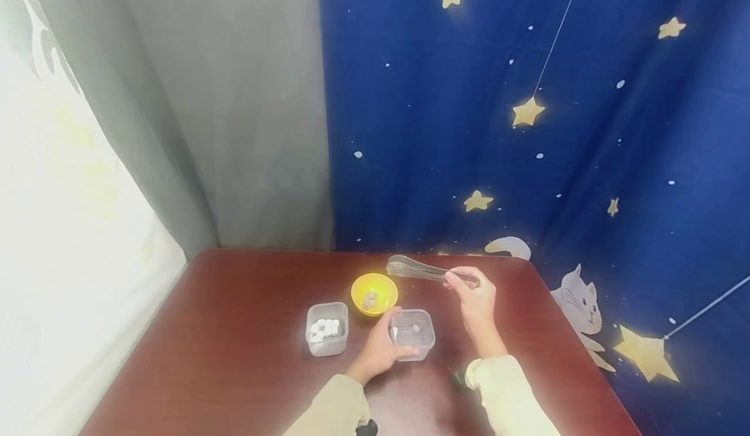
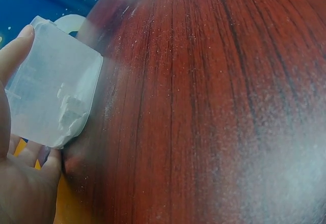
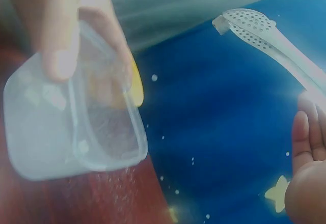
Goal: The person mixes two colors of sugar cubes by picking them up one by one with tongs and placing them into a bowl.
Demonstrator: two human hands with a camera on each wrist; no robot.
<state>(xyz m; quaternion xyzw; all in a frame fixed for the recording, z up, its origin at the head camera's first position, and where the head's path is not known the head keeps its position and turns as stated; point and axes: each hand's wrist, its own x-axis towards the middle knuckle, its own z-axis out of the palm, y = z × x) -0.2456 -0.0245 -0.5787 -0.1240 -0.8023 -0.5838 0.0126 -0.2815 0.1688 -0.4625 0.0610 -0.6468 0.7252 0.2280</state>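
My left hand (image 1: 377,351) grips a clear plastic container (image 1: 426,332) with the thumb on its near side. A few small pieces (image 1: 416,328) are inside it. In the left wrist view that container (image 2: 56,71) looks tilted, with pale bits low in it. My right hand (image 1: 477,299) holds perforated metal tongs (image 1: 418,269) above the table's far side. At the tongs' tip, the right wrist view has a small brownish cube (image 3: 221,25) pinched. Just beyond the left hand sits a yellow bowl (image 1: 358,293) with some small brownish pieces (image 1: 370,300) in it.
A second clear container (image 1: 328,349) with several white cubes (image 1: 325,328) stands left of the bowl. Everything is on a reddish-brown table (image 1: 246,345). Behind its far edge hang a grey curtain (image 1: 263,130) and a blue star-patterned curtain (image 1: 422,130).
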